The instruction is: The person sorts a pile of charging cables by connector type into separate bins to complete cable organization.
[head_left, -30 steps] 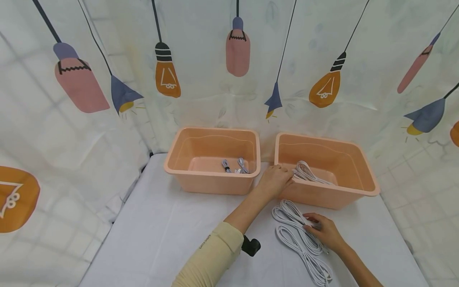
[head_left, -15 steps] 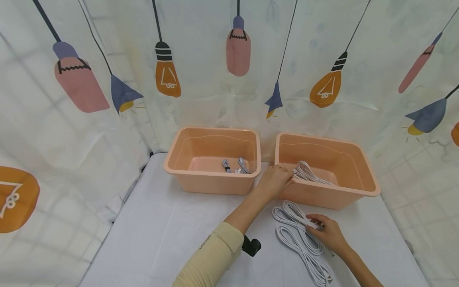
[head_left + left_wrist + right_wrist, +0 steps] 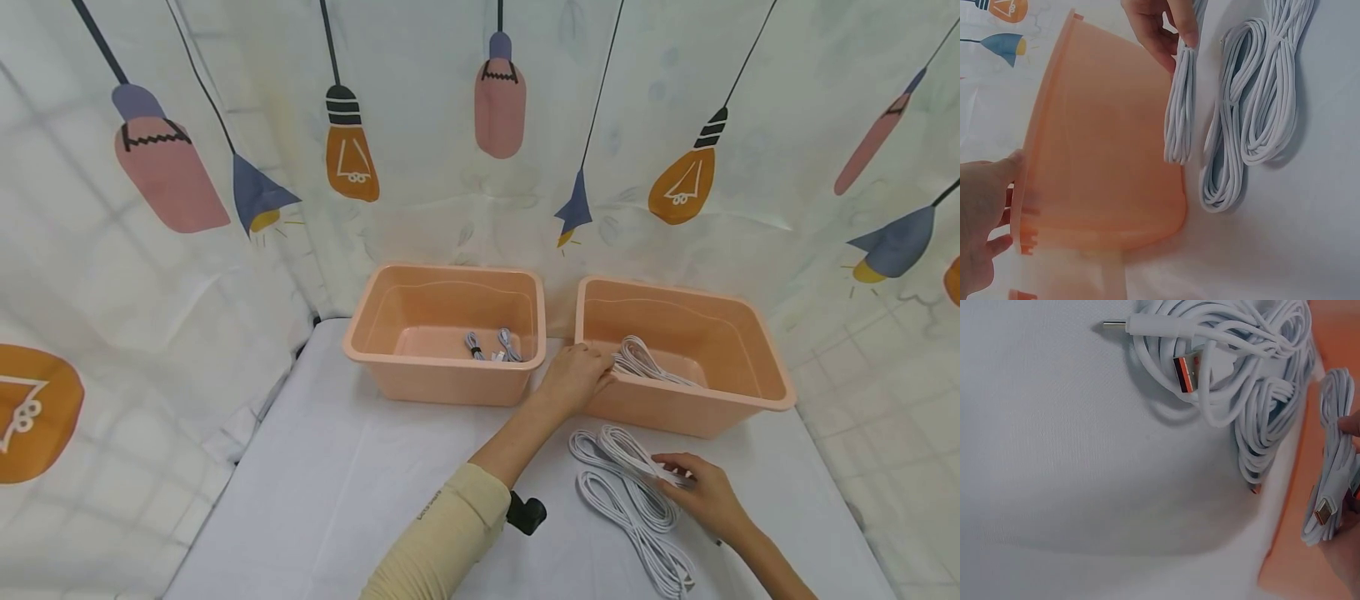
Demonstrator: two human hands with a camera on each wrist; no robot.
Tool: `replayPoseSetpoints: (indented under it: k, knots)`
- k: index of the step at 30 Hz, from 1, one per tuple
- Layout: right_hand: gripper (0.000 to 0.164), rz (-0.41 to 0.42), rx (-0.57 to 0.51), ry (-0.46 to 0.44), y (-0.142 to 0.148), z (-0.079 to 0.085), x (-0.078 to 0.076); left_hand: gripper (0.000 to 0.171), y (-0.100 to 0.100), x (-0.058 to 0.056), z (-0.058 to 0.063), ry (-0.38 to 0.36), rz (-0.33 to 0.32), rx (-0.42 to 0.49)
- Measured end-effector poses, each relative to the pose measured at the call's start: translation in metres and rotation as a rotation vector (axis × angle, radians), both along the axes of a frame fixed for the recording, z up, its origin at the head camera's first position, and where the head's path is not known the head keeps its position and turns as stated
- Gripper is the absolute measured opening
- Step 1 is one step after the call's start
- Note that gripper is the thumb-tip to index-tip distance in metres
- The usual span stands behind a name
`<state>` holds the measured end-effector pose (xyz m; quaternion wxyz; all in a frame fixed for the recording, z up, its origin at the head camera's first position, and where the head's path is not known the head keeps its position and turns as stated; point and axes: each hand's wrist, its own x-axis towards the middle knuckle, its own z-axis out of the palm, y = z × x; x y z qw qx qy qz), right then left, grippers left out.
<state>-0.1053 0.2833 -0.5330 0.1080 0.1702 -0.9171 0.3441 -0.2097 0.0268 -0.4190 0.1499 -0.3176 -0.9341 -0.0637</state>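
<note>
My left hand [image 3: 577, 373] grips the near left corner of the right peach plastic bin [image 3: 750, 398]. In the left wrist view, its thumb and fingers lie at the bin's rim [image 3: 1034, 134]. My right hand [image 3: 705, 493] pinches a bundled white cable [image 3: 1179, 115] above the table, in front of that bin. The right wrist view shows a metal connector [image 3: 1324, 512] at this bundle's end. Below it, several more coiled white cables [image 3: 615, 504] lie on the table, with a USB plug [image 3: 1188, 372] showing. One white cable bundle [image 3: 643, 362] rests inside the right bin.
A second peach bin [image 3: 442, 382] stands to the left, with small grey cables [image 3: 507, 343] inside. The bins sit at the back of a white-covered table [image 3: 315, 500], against a curtain [image 3: 450, 225] printed with lamps. A black device [image 3: 527, 514] is strapped to my left wrist.
My right hand has shifted slightly right and toward me with the cable bundle it pinches. My left hand has stayed on the bin's corner.
</note>
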Motion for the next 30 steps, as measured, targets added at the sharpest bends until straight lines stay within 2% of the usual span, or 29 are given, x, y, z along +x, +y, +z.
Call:
replayPoseSetpoints:
  k: [6,18,25,30]
  knots:
    - [0.033,0.034,0.031,0.053,0.002,0.010,0.002,0.021,0.000,-0.001,0.000,-0.013,-0.002,0.018]
    - [0.034,0.058,0.076,0.055,0.008,0.038,0.005,0.018,-0.002,-0.004,0.001,-0.055,-0.028,0.073]
    - [0.040,0.119,0.038,0.138,0.016,0.049,0.003,0.020,-0.004,-0.006,0.001,-0.144,-0.019,0.141]
    - [0.042,0.115,0.054,0.146,0.018,0.059,0.003,0.018,-0.005,-0.006,0.001,-0.180,-0.014,0.192]
